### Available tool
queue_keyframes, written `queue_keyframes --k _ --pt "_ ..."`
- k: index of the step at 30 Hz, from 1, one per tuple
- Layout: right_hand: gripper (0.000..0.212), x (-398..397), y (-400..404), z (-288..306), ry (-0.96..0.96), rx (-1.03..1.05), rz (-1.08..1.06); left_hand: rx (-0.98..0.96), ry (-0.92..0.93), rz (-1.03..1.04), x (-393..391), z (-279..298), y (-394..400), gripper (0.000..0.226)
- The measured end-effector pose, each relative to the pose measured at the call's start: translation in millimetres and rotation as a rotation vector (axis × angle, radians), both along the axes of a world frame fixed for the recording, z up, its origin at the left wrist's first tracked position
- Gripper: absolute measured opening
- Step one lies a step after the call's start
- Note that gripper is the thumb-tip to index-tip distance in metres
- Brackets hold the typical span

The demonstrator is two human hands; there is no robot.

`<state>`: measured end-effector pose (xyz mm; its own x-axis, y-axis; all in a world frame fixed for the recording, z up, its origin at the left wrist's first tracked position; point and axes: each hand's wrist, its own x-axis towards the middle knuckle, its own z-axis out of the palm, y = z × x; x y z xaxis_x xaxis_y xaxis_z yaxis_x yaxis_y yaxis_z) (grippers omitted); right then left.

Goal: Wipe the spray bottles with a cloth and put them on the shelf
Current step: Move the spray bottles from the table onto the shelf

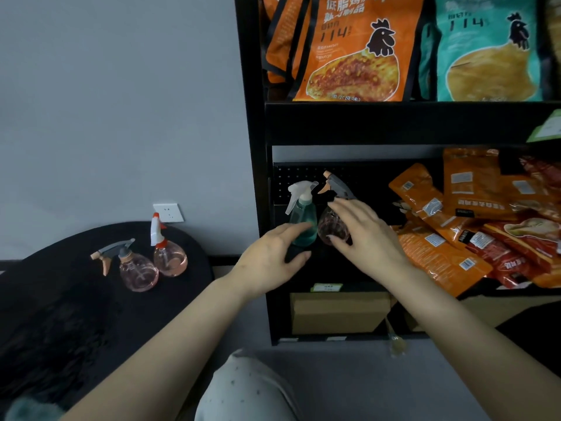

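- Teal plastic is under my left hand [270,262]: its fingertips rest against the lower belly of the teal bottle [303,220], spread and not closed around it, so a nudge could tip the bottle on the shelf [349,268].
- My right hand [361,235] cups the pink bottle with the grey trigger [334,223], fingers curled round its round body; that bottle stands just right of the teal bottle, touching or nearly so, I cannot tell which.
- Both trigger heads lean close together above the teal bottle. If I draw my right hand away carelessly, I judge the triggers could catch and pull one bottle over.
- Right of the teal bottle lies a loose heap of orange snack packets [449,232]; a toppling bottle could slide into it.
- Well left of the teal bottle, two more pink bottles wait on the black table [45,299]: one with a grey trigger [136,268], one with a white trigger [168,253]. They stand close together, so grabbing one may knock the other.
- No cloth shows, so I cannot tell where it is.
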<state>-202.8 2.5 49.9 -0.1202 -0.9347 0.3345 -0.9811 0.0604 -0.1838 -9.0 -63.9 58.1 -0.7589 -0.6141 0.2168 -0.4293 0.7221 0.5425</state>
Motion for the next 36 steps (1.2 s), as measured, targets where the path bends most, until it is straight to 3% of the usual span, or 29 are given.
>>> queue_keyframes --k 7,15,36 --pt "0.059 58.8 24.4 -10.6 0.089 -0.045 0.169 -0.041 -0.062 0.094 63.2 -3.7 13.2 0.052" --pt "0.057 137.6 -1.0 -28.2 0.105 0.032 0.341 -0.118 -0.211 0.274 154.6 -18.4 11.1 0.055" --pt "0.057 318.7 -202.8 -72.4 0.157 0.135 0.561 -0.057 -0.296 0.590 314.6 -70.2 -66.3 0.054"
